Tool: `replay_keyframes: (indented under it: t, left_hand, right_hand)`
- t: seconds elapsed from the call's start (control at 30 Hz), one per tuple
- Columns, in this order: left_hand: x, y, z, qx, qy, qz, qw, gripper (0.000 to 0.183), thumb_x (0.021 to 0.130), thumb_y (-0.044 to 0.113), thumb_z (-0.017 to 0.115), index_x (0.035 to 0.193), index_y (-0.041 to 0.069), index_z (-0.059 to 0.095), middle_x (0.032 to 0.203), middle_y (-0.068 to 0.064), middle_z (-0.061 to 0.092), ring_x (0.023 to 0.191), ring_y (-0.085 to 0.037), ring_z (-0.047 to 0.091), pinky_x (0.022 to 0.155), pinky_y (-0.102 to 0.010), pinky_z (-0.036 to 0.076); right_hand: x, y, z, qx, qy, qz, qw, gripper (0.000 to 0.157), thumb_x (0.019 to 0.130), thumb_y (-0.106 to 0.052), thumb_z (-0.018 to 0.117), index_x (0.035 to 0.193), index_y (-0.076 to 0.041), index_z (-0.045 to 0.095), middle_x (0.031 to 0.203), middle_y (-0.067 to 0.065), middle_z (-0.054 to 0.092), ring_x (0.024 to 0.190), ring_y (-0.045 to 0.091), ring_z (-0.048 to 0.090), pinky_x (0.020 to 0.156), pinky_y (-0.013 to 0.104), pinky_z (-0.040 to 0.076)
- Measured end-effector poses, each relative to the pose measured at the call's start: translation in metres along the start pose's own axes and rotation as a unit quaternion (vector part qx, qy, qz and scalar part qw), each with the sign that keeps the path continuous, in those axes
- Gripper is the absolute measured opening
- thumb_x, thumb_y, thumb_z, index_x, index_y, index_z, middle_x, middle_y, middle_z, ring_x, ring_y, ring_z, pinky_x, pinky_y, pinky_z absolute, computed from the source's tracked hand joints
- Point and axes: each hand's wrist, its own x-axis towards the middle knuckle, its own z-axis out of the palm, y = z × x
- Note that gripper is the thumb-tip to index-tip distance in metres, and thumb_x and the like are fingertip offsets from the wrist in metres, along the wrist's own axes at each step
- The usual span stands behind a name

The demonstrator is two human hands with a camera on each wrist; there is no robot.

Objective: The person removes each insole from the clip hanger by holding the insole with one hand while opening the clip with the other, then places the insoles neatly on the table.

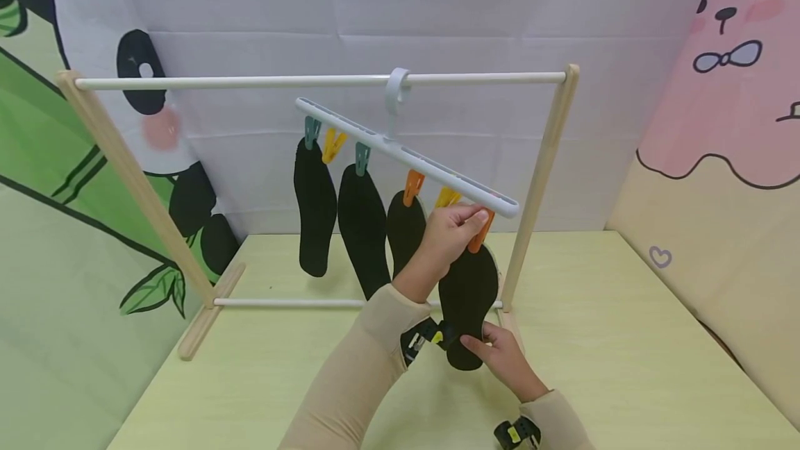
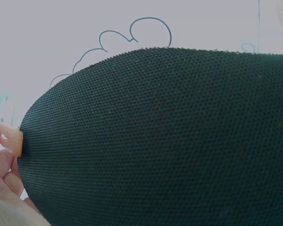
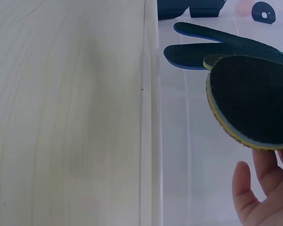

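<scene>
Observed pale wood-grain tabletop (image 1: 594, 325) below the clip hanger (image 1: 406, 152). Found wooden drying rack (image 1: 542, 172) on both sides of the hanger, carrying it by its hook from a white rod (image 1: 250, 82). Counted four black insoles (image 1: 315, 207) beneath the hanger. Located nearest insole (image 1: 469, 290) under the hanger's right end. Noted right hand (image 1: 507, 360) below that end, pinching the insole's lower part, with thumb in front, other fingers partly hidden. Noted left hand (image 1: 442, 238) at that end, pinching orange clip (image 1: 479, 235) at the insole's top.
</scene>
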Motion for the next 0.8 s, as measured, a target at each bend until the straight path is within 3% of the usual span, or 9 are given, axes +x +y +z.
replay_keyframes:
  t: [0.27, 0.57, 0.8]
  left_hand:
    - [-0.001, -0.0002, 0.0003, -0.008, 0.003, 0.001, 1.0, 0.024, 0.097, 0.001, 0.056, 0.114, -0.013, 0.065, 0.099, -0.027, 0.067, 0.079, -0.007, 0.048, 0.068, -0.018, 0.043]
    - [-0.001, -0.0014, 0.0007, -0.011, 0.005, -0.006, 0.9999, 0.025, 0.097, 0.001, 0.056, 0.115, -0.012, 0.065, 0.109, -0.027, 0.066, 0.086, -0.007, 0.052, 0.074, -0.019, 0.046]
    - [-0.0011, -0.0017, 0.0009, -0.015, 0.008, -0.004, 0.9998, 0.024, 0.097, 0.001, 0.056, 0.114, -0.013, 0.065, 0.102, -0.027, 0.067, 0.08, -0.006, 0.048, 0.069, -0.017, 0.042]
  right_hand:
    - [-0.0005, 0.0017, 0.0013, -0.002, 0.005, 0.011, 1.0, 0.023, 0.093, -0.009, 0.063, 0.103, 0.011, 0.064, 0.089, 0.016, 0.067, 0.078, 0.006, 0.055, 0.071, 0.026, 0.047]
    - [-0.0021, 0.0037, 0.0021, 0.015, 0.004, 0.01, 1.0, 0.022, 0.094, -0.007, 0.062, 0.104, 0.012, 0.064, 0.093, 0.019, 0.068, 0.079, 0.004, 0.055, 0.071, 0.026, 0.047]
    - [-0.003, 0.0039, 0.0019, 0.016, 0.005, 0.009, 1.0, 0.022, 0.094, -0.006, 0.062, 0.104, 0.012, 0.064, 0.096, 0.021, 0.068, 0.08, 0.004, 0.057, 0.071, 0.025, 0.047]
